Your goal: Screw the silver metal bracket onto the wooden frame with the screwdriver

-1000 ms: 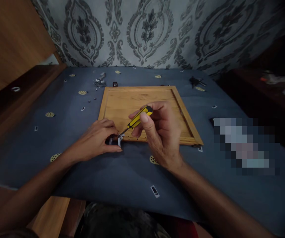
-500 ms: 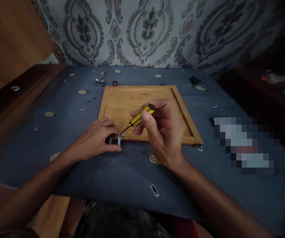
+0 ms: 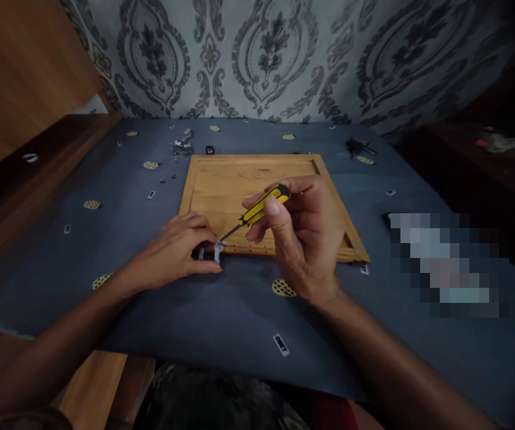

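While right hand [image 3: 309, 239] round screwdriver [image 3: 263, 206], left hand [image 3: 172, 248] apparently half-closed on hinge [image 3: 217, 253].

At 8 o'clock from the middle, the left hand [image 3: 174, 248] hides part of the metal piece [image 3: 217, 254], where the exact contact of the screwdriver [image 3: 260, 209] is too small to tell, while at 3 o'clock one object [image 3: 441, 251] is blurred into squares, and at 10 o'clock the picture's edge cuts off some wooden furniture [image 3: 24, 71].

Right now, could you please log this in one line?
right hand: holding yellow-black screwdriver; left hand: holding silver metal fitting; tip: at fitting; place: near edge, framed wooden panel
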A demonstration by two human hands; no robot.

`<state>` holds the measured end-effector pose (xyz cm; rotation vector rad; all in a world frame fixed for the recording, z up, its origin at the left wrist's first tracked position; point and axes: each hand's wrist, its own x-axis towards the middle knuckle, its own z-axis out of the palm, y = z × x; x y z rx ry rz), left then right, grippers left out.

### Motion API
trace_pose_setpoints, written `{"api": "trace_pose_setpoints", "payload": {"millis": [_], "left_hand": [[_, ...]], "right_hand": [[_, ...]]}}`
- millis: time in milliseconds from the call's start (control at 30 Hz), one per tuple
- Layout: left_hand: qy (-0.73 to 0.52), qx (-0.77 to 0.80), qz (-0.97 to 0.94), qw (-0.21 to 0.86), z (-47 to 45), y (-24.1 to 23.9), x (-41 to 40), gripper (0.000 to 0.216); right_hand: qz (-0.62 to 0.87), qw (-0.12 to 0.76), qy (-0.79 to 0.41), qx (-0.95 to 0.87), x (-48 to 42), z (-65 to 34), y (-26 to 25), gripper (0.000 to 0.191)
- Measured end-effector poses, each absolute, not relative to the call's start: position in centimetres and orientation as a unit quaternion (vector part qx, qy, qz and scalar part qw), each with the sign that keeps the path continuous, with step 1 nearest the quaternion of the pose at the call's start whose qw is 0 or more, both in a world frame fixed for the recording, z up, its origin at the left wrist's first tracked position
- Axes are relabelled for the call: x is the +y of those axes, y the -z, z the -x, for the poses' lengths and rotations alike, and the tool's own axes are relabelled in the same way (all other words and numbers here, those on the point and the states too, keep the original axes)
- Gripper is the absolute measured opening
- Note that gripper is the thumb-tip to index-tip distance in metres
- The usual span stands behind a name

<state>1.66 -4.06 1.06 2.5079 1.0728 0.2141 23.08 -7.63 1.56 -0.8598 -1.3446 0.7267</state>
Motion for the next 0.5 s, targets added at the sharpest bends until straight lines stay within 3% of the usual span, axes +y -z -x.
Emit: {"api": "trace_pose_setpoints", "payload": {"millis": [500], "left_hand": [[-0.076,0.381,-0.901,0.196,-1.74,-1.09,-4.05,0.028]], "right_hand": [[0.383,0.620,-0.341,-0.594,-7.76,-22.81,-1.27,0.027]]}}
